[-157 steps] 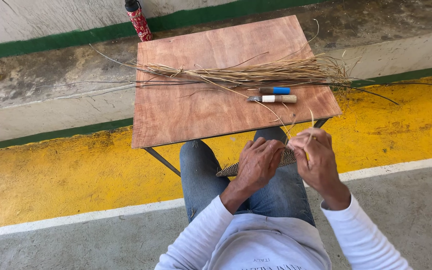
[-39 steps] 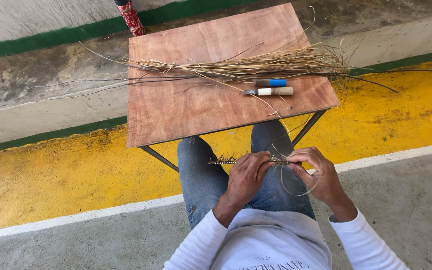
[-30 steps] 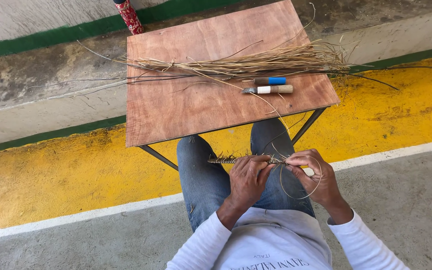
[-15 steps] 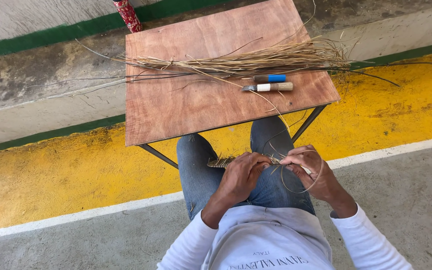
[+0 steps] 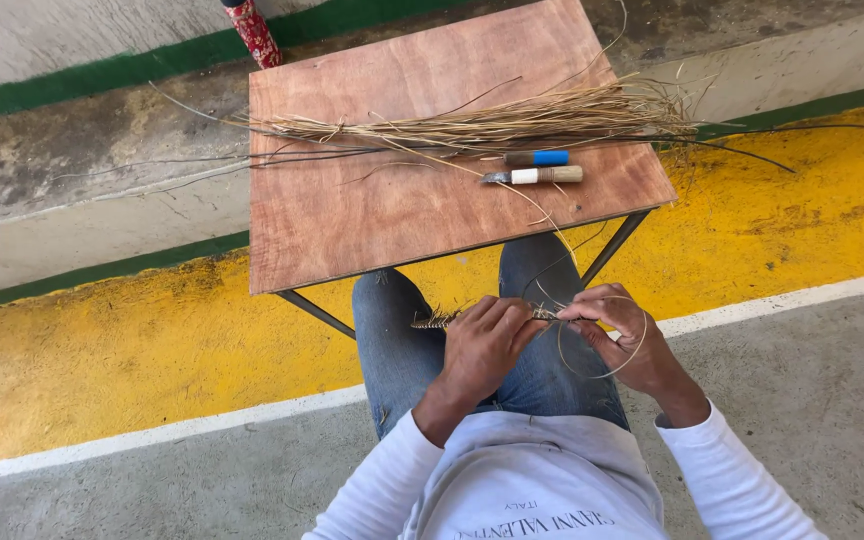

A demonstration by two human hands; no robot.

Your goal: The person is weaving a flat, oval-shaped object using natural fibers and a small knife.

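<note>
Braided fibre strip (image 5: 442, 319) at centre frame, over lap, below bench (image 5: 352, 225) edge. Left hand (image 5: 487, 340) grip closed on braid; right hand (image 5: 620, 335) pinching loose strand loop (image 5: 592, 372). Judged light, pliable, brittle; hold near working end. Versus half-second-earlier frame: hands barely shifted, fibre bundle (image 5: 482, 125) and knife (image 5: 537, 176) unmoved.

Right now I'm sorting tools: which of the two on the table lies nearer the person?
The white-banded, pale-handled tool; the blue-tipped one lies just beyond it.
</note>
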